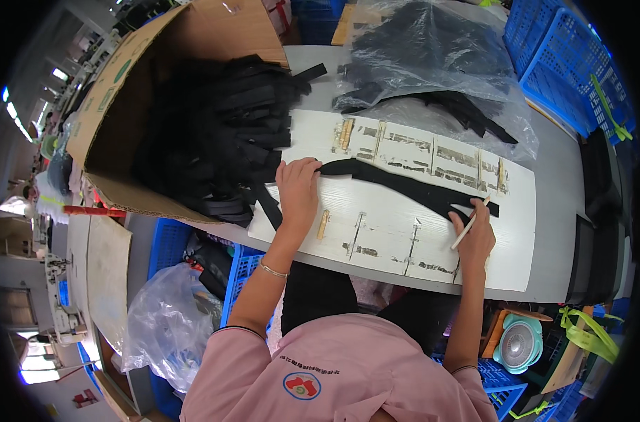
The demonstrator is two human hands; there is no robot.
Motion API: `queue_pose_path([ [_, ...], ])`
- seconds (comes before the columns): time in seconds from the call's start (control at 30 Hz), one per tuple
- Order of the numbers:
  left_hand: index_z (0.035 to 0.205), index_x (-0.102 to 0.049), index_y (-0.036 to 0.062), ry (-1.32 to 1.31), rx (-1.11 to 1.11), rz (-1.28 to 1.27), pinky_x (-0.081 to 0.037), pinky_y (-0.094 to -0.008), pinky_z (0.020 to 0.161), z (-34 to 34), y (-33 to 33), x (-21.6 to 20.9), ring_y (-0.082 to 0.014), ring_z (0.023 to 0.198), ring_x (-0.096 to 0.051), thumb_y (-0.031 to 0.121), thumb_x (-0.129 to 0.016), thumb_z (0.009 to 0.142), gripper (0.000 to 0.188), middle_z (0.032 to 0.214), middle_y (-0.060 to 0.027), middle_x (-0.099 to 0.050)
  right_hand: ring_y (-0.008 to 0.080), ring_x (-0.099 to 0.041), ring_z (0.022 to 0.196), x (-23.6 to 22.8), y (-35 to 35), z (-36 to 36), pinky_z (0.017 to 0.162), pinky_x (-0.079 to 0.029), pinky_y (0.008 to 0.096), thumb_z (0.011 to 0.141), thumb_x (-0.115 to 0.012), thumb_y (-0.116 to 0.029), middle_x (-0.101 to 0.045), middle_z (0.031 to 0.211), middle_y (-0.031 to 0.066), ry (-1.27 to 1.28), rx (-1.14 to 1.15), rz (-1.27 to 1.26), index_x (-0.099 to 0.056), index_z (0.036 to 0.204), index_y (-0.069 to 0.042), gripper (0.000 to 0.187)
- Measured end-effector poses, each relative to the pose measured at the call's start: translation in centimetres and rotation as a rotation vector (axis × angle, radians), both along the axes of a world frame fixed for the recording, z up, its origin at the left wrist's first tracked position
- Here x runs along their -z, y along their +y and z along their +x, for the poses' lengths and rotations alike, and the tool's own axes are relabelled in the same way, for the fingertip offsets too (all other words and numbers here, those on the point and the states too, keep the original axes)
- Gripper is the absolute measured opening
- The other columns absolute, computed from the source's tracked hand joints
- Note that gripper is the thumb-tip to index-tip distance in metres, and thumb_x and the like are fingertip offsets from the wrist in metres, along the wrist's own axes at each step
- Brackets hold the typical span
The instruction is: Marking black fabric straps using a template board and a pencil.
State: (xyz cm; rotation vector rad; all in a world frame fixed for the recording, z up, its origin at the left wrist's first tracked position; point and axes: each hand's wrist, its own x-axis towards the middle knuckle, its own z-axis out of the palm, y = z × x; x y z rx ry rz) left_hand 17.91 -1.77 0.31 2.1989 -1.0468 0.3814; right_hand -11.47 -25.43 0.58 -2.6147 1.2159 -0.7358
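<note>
A long, curved black fabric piece (397, 181) lies across a white board (383, 224) in front of me. At its narrow left end is my left hand (298, 191), thumb and forefinger closed on the tip. Over the wider, notched right end, my right hand (477, 235) grips a slim white marking pencil (469, 226), slanted across the fingers. Its fingertips touch the fabric near the notch. Brown tape strips and dark worn marks cover parts of the board. Beside my left hand, a heap of black fabric strips (221, 141) spills out of a cardboard box.
The open cardboard box (116, 119) stands at the left. Clear plastic (432, 49) covers more black pieces at the back. Blue crates (562, 63) stand at the back right. Below the table are a plastic bag (169, 320) and a small turquoise fan (520, 343).
</note>
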Motion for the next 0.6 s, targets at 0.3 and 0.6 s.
queue_pose_path([
  [0.3,0.112,-0.069,0.0084,0.113,0.433,0.098,-0.035,-0.0508,0.114,-13.0,-1.5,0.0,-0.0253,0.113,-0.060,0.005,-0.069,0.088,0.024,0.116,-0.0051,-0.066,0.0230,-0.067,0.082,0.1,3.0,-0.3,0.073,-0.052,0.0348,0.092,-0.077,-0.016,-0.068,0.096,0.0111,-0.489,0.051,0.306,-0.063,0.123,-0.007,0.035],
  [0.6,0.130,-0.064,0.0039,0.103,0.508,0.122,-0.030,-0.0547,0.117,-18.2,-3.3,1.1,-0.0286,0.130,-0.052,0.004,-0.064,0.088,0.042,0.138,-0.0096,-0.059,0.0322,-0.055,0.132,1.0,11.3,-5.8,0.111,-0.038,0.0499,0.086,-0.078,-0.018,-0.065,0.137,0.0114,-0.069,-0.246,-0.027,-0.059,0.129,-0.001,0.050],
])
